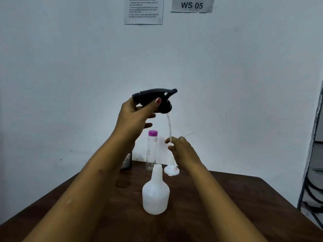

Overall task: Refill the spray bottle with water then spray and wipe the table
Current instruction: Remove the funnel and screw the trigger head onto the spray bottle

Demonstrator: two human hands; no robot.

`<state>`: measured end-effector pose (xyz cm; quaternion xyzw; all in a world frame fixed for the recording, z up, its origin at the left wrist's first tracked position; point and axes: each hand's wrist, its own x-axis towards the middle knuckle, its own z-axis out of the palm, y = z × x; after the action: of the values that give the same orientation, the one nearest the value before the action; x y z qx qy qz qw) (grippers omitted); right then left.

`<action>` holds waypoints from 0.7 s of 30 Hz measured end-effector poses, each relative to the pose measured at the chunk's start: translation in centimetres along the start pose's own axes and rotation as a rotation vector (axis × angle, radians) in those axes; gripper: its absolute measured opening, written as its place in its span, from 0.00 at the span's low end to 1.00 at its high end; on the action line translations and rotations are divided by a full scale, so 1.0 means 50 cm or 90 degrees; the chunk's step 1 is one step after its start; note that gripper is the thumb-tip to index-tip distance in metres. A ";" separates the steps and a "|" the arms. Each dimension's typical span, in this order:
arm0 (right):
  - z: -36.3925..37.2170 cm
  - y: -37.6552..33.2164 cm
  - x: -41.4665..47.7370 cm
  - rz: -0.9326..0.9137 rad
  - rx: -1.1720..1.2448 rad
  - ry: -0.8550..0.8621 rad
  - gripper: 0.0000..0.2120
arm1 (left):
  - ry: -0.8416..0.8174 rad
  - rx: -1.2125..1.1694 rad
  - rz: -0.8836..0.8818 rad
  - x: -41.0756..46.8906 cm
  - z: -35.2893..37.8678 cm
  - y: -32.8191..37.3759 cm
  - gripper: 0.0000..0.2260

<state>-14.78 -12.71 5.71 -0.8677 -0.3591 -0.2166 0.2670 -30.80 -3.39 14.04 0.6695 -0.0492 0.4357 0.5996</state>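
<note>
A white translucent spray bottle (155, 194) stands upright and uncapped in the middle of the dark wooden table (227, 198). My left hand (138, 114) holds the black trigger spray head (155, 99) high above it. A thin clear dip tube (169, 126) hangs from the head. My right hand (181, 149) pinches the tube's lower end between its fingertips, above and behind the bottle's neck. A clear water bottle (151, 151) with a purple cap stands behind the spray bottle. A white funnel (171, 170) lies beside it on the table.
A dark mesh container (127, 161) stands at the table's back edge, partly hidden by my left forearm. The table is against a white wall with a paper notice (144, 10) and a "WS 05" label (191, 5). A metal rack (314, 154) is at the right.
</note>
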 end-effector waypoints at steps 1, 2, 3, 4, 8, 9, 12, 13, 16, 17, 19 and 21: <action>0.001 -0.002 -0.001 -0.013 -0.054 0.006 0.15 | 0.014 0.004 0.006 0.004 -0.001 0.008 0.11; 0.002 -0.006 0.000 -0.023 -0.095 0.014 0.16 | 0.026 0.008 0.014 0.009 -0.002 0.014 0.10; 0.001 -0.012 0.000 -0.030 -0.126 0.017 0.15 | 0.035 0.014 0.020 0.013 -0.001 0.017 0.10; 0.000 -0.016 0.000 -0.037 -0.159 0.017 0.14 | 0.039 0.024 0.026 0.017 0.001 0.020 0.11; 0.000 -0.036 0.002 -0.075 -0.252 -0.011 0.09 | 0.029 0.068 0.091 0.042 0.022 0.049 0.09; 0.002 -0.038 0.006 -0.091 -0.243 -0.024 0.10 | 0.019 0.086 0.112 0.047 0.030 0.057 0.09; 0.007 -0.042 0.018 -0.160 -0.130 -0.076 0.09 | -0.025 0.125 0.141 0.061 0.053 0.074 0.10; 0.008 -0.046 0.018 -0.184 -0.070 -0.093 0.10 | -0.039 0.131 0.139 0.065 0.059 0.075 0.10; 0.005 -0.060 0.005 -0.225 0.093 -0.107 0.09 | -0.057 0.116 0.118 0.076 0.068 0.074 0.08; 0.006 -0.061 0.001 -0.225 0.109 -0.100 0.08 | -0.056 0.108 0.113 0.079 0.067 0.071 0.08; 0.013 -0.055 -0.002 -0.197 0.124 -0.086 0.07 | -0.055 0.087 0.093 0.083 0.063 0.065 0.07; 0.023 -0.047 -0.002 -0.146 0.176 -0.068 0.07 | -0.058 0.062 0.062 0.087 0.060 0.057 0.08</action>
<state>-16.36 -10.64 5.50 -0.7863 -0.4957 -0.1475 0.3380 -28.24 -4.73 19.32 0.7138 -0.0878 0.4350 0.5418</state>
